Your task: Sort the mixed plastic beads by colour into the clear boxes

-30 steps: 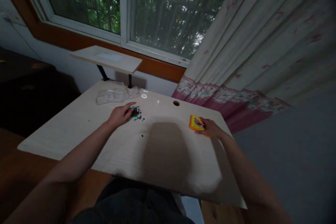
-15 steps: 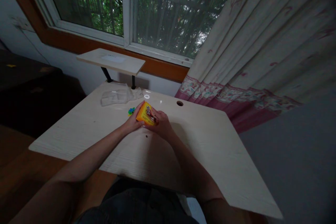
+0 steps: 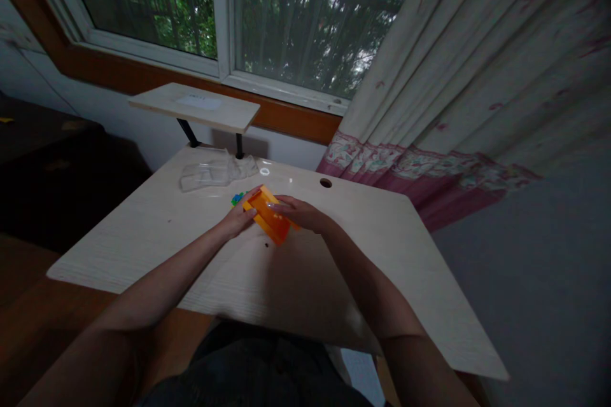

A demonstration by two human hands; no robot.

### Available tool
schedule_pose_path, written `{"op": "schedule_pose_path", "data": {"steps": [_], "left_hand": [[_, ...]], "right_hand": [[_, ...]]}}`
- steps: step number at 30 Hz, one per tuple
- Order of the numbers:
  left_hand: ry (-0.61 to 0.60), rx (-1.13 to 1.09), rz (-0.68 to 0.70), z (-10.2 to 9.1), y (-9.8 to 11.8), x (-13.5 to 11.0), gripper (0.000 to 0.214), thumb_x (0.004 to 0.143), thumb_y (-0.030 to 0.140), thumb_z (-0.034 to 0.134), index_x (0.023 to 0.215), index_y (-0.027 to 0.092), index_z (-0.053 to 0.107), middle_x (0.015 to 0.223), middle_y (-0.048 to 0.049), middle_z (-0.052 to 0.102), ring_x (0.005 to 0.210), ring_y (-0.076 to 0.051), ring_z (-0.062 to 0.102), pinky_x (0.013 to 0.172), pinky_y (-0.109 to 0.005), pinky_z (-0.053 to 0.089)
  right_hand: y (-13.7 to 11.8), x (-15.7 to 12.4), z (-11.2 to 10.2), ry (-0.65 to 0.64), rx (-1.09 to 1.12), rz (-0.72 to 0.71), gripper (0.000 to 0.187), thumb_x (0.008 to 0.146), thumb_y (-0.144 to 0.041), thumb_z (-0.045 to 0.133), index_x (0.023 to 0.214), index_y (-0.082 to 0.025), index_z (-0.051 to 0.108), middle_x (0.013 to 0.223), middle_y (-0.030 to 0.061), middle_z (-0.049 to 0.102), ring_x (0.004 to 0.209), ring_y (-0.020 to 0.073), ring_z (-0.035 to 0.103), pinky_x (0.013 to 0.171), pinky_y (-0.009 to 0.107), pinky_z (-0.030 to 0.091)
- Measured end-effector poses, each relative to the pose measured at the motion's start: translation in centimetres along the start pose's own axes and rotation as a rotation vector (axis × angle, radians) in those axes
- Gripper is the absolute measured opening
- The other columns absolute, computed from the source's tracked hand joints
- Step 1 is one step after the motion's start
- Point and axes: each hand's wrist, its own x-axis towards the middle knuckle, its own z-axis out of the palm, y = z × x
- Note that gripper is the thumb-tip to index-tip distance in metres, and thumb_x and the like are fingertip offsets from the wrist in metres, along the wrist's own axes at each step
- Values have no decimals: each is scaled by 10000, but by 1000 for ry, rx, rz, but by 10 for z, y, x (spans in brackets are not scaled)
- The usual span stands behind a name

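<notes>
An orange plastic box (image 3: pixel 272 221) is held tilted above the tabletop, its hollow, open side facing me. My left hand (image 3: pixel 239 217) is closed on its left edge, thumb over the rim. At the upper right side, my right hand (image 3: pixel 304 211) holds the box, with fingers reaching over the hollow. Small blue and green pieces (image 3: pixel 237 198) lie on the table just behind my left hand, partly hidden by it. Whether anything lies inside the box is too blurred to tell.
A clear plastic tray (image 3: pixel 203 177) and crumpled clear wrapping (image 3: pixel 243 167) lie at the back left of the white table (image 3: pixel 143 248). Behind them stands a raised shelf (image 3: pixel 229 112) on black legs. A cable hole (image 3: pixel 325 183) sits near the back edge, beside the curtain (image 3: pixel 410 159).
The box has turned over: its yellow printed face showed before, and now the orange hollow side faces me. My right hand has shifted up and right along it.
</notes>
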Motion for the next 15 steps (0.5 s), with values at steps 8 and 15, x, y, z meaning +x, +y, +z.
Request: {"op": "schedule_pose_path", "data": {"steps": [8,15], "left_hand": [[100,-227,-155,5,13,6,661,778,580,705,1295,188,579,1388,-128,579,1269,-307,563,1049,-452,486],[263,-92,-204,-6,25,9,527,779,510,707,1167,160,632,1119,-146,714,1037,-322,691,873,-460,586]], "right_hand": [[-13,9,-21,-113,329,202,629,844,-780,434,1095,-251,663,888,59,757,772,218,708,668,364,609],[8,24,-17,238,463,24,548,893,-667,465,1115,-187,610,1024,112,746,923,230,718,824,369,593]]}}
